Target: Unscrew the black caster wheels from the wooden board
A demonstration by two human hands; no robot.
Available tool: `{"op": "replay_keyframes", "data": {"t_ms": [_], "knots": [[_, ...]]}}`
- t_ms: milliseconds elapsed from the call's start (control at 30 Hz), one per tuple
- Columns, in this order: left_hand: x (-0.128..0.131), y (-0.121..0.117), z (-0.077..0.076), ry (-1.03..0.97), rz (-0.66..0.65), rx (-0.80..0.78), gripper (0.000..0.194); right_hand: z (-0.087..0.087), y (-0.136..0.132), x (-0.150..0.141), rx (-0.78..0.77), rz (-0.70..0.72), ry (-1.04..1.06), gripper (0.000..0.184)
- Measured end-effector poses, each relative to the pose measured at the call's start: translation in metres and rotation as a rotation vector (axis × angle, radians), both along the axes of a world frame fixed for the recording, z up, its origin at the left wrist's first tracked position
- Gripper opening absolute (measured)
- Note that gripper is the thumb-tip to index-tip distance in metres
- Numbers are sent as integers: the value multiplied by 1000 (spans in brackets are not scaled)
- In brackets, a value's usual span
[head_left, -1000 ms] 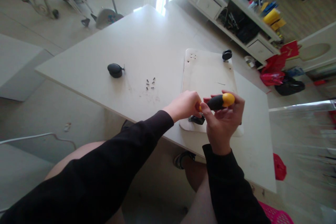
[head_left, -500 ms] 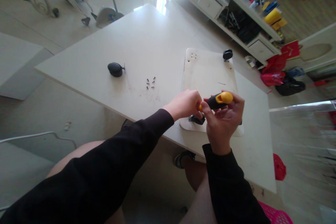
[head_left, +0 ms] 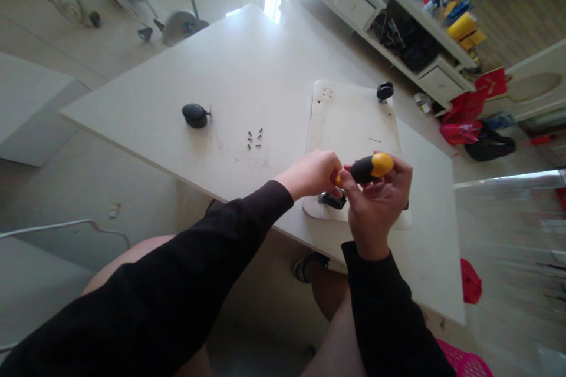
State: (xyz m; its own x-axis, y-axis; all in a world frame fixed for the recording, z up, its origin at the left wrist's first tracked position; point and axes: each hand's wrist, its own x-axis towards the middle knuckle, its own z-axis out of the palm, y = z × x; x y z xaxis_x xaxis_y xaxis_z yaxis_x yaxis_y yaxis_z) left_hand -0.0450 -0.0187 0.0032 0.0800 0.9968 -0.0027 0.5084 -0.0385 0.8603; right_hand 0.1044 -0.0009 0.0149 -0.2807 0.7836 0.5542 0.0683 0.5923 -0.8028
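Observation:
My right hand is closed round the black and yellow handle of a screwdriver, palm turned up. At the tool's front end, the fingers of my left hand pinch its yellow collar; the tip is hidden behind them. Right below the left fingers a black caster sits at the near edge of a white board, partly covered. Another caster stands on the board's far right corner. The far left corner shows small holes and no caster. A thin dark strip lies on the board.
Left of the board, several small screws lie on the white table. A loose black caster rests on its side farther left. Beyond the table stand a white cabinet and a long-handled dustpan.
The screwdriver handle has turned about its length: the slot in its yellow end no longer faces me. Both hands keep nearly the same place.

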Motion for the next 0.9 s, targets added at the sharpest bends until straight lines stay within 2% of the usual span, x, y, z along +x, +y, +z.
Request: {"op": "replay_keyframes", "data": {"t_ms": [133, 200, 367, 500, 767, 900], "knots": [[-3, 0, 3, -45, -68, -14, 2, -1, 1, 0, -10, -10, 13, 58], [-4, 0, 3, -58, -89, -29, 5, -1, 1, 1, -16, -1, 24, 58], [-2, 1, 2, 3, -35, -26, 7, -1, 0, 1, -4, 40, 36, 60], [1, -1, 1, 44, 15, 16, 7, -1, 0, 0, 10, 14, 12, 56], [-4, 1, 1, 32, -78, 12, 5, -3, 2, 2, 16, -13, -15, 59], [-3, -1, 4, 59, -13, 22, 8, -1, -1, 1, 9, 24, -1, 57]]}}
